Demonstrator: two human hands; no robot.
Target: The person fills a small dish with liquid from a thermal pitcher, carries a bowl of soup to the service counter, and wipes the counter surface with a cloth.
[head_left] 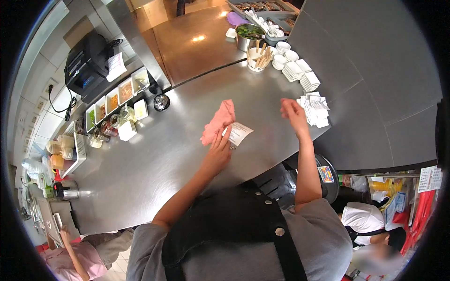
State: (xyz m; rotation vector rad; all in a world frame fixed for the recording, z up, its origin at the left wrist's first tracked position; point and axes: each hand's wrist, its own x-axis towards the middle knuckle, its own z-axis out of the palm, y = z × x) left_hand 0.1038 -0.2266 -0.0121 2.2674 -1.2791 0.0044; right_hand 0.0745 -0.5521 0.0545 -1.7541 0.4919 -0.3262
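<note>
My left hand rests on the steel counter, its fingers touching a small white paper slip and the lower end of a crumpled pink cloth. My right hand hovers above the counter with loosely curled fingers and holds nothing, just left of a pile of white paper packets.
Along the left edge stand condiment containers, jars and a black printer. At the back are stacked white dishes, a cup of wooden sticks and a metal bowl. Other people stand at bottom left and bottom right.
</note>
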